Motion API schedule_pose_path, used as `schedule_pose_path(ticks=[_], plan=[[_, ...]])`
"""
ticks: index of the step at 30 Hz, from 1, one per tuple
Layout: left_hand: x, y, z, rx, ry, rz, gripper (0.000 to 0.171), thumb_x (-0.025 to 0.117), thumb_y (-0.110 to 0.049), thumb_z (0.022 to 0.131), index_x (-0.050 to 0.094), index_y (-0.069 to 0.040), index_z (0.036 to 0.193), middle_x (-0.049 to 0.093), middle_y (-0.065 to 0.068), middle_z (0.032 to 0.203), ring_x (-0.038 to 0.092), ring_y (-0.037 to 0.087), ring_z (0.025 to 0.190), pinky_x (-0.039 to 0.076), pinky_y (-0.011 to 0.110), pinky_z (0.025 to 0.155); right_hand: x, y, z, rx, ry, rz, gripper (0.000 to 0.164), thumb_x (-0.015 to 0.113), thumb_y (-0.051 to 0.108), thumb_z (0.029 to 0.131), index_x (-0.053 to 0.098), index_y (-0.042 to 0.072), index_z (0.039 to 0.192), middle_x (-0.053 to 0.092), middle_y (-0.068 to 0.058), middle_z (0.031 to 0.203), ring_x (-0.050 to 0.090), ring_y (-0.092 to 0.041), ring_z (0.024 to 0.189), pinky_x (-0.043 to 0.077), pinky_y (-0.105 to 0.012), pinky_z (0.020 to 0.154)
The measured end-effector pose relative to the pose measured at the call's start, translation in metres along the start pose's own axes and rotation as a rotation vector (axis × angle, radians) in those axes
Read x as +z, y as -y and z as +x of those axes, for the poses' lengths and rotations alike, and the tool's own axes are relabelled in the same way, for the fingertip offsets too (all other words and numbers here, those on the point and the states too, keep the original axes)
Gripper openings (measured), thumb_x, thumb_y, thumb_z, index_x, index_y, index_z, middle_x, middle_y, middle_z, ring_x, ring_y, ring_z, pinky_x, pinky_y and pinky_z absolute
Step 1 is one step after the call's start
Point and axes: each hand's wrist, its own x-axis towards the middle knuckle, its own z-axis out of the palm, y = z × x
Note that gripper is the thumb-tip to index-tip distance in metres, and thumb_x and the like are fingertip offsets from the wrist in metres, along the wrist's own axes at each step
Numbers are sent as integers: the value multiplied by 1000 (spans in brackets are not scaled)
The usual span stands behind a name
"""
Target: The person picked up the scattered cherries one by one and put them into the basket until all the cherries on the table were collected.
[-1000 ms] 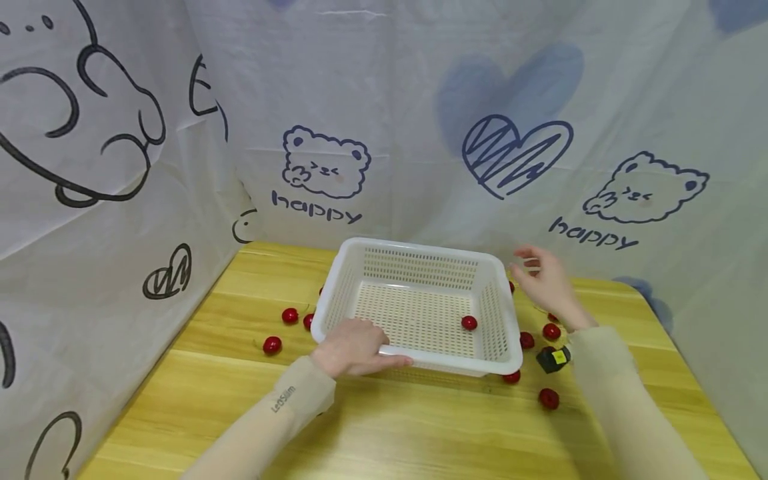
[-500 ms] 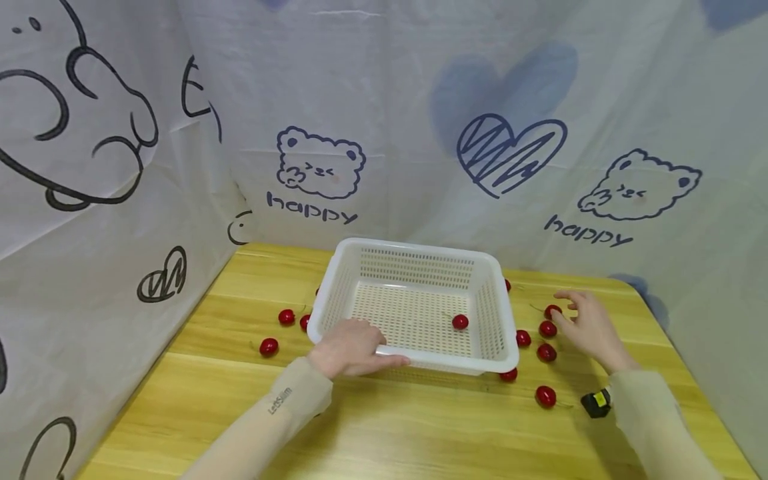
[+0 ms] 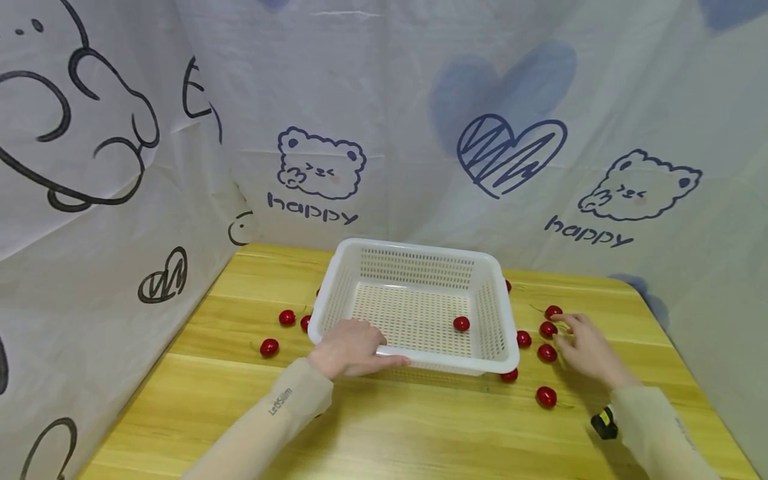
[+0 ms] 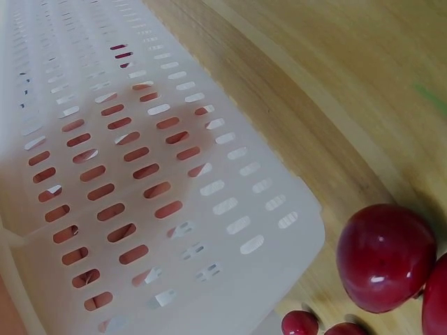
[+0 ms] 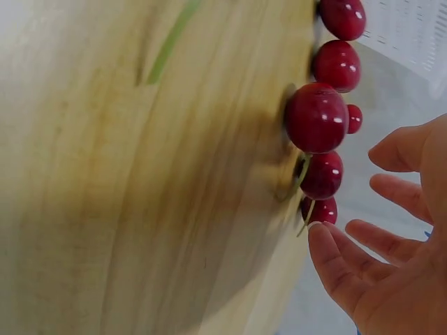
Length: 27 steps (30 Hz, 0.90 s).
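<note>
My left hand (image 3: pixel 354 347) grips the near left rim of a white plastic basket (image 3: pixel 414 250), fingers over the edge and thumb along the rim. In the left wrist view the basket's slotted wall (image 4: pixel 154 174) fills much of the frame. One red cherry (image 3: pixel 461 324) lies inside, towards the right. To the right of the basket, my right hand (image 3: pixel 588 350) is over the table with fingers parted, fingertips right at a cherry (image 3: pixel 548 329). Another cherry (image 3: pixel 553 312) lies just behind it, and one (image 3: pixel 547 353) in front. In the right wrist view the hand (image 5: pixel 391 258) holds nothing.
More cherries lie about the basket: one (image 3: pixel 546 397) nearer the front, one (image 3: pixel 524 339) by the right wall, and several on the left, such as this cherry (image 3: pixel 269 347). A printed cloth (image 3: pixel 408 187) rises behind the wooden table (image 3: pixel 384 433).
My right hand has gone from beside the basket's far right corner to the cherries on the right, then slightly nearer. The cherry inside rolled a little left. My left hand stays on the rim.
</note>
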Motion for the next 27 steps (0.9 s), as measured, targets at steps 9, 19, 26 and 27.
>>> schedule_pose_path(ticks=[9, 19, 26, 27], plan=[[0, 1, 1, 1, -12, 15, 64, 31, -80, 82, 53, -24, 60, 42, -8, 49, 38, 7, 45, 37, 24, 42, 10, 6, 6, -50, 24, -56, 39, 58, 11, 92, 51, -7, 126, 45, -33, 121, 50, -46, 103, 42, -61, 84], [0, 1, -1, 3, -11, 18, 64, 32, -79, 83, 45, -23, 55, 37, -9, 49, 35, 7, 44, 35, 24, 41, 15, 12, 13, -27, 58, -78, 37, 58, 13, 93, 55, -7, 124, 42, -36, 127, 42, -51, 114, 35, -66, 92], [-1, 0, -1, 3, -10, 4, 64, 33, -79, 83, 48, -23, 57, 38, -9, 49, 34, 7, 44, 34, 23, 41, 16, 11, 14, -33, 79, -86, 37, 58, 15, 92, 56, -5, 123, 44, -34, 125, 47, -49, 109, 38, -65, 90], [-1, 0, -1, 2, -8, 3, 64, 33, -79, 83, 49, -23, 57, 38, -9, 49, 35, 7, 44, 34, 23, 41, 16, 11, 14, -35, 81, -87, 37, 58, 15, 92, 56, -5, 123, 44, -34, 124, 47, -49, 109, 38, -64, 90]])
